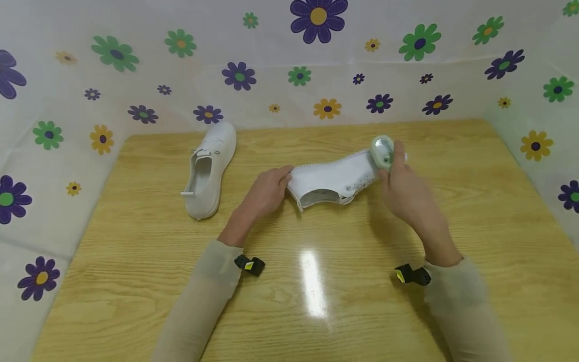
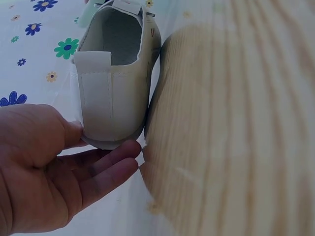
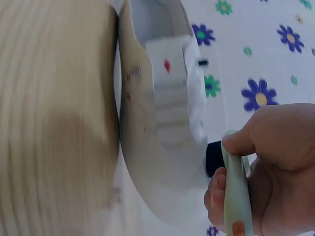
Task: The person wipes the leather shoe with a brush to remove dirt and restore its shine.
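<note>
A white shoe [image 1: 332,176] lies on its side at the table's middle, its opening facing me and its toe to the right. My left hand [image 1: 267,191] grips it by the heel; in the left wrist view the thumb is on one side of the heel [image 2: 98,105] and the fingers curl at the sole. At the toe end, my right hand [image 1: 409,196] holds a pale green oval brush [image 1: 382,152] with a see-through top. Its dark bristles [image 3: 214,158] are right at the shoe's side near the toe in the right wrist view.
The matching white shoe [image 1: 210,171] stands upright on the wooden table [image 1: 344,291] at the left, toe pointing away. A white cloth with printed flowers [image 1: 271,60] hangs behind the table and along both sides.
</note>
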`<control>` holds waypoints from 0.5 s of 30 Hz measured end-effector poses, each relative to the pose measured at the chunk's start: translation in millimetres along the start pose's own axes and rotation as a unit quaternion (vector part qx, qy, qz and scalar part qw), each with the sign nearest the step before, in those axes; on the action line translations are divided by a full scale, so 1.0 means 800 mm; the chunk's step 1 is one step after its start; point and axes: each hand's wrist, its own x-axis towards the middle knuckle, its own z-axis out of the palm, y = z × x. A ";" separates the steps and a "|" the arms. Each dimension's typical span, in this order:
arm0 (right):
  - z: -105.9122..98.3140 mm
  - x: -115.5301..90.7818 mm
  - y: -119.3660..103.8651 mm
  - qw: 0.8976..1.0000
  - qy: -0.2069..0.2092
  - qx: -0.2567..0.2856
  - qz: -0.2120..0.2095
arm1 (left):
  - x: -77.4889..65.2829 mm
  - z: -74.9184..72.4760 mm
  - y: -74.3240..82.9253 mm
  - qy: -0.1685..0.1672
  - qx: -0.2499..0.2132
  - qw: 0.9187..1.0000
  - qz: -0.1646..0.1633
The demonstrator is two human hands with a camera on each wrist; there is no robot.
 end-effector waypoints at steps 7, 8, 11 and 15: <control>0.040 -0.006 -0.059 0.993 -0.095 0.010 -0.074 | -0.001 -0.004 0.002 0.003 0.002 1.000 0.012; 0.047 -0.007 -0.067 0.991 -0.104 0.006 -0.088 | -0.002 -0.004 0.002 0.004 0.003 1.000 0.014; 0.061 -0.009 -0.086 0.987 -0.112 -0.004 -0.113 | -0.002 -0.003 0.001 0.007 0.001 1.000 0.015; 0.053 -0.007 -0.085 0.990 -0.090 -0.015 -0.110 | -0.003 -0.005 -0.001 0.002 -0.002 1.000 0.015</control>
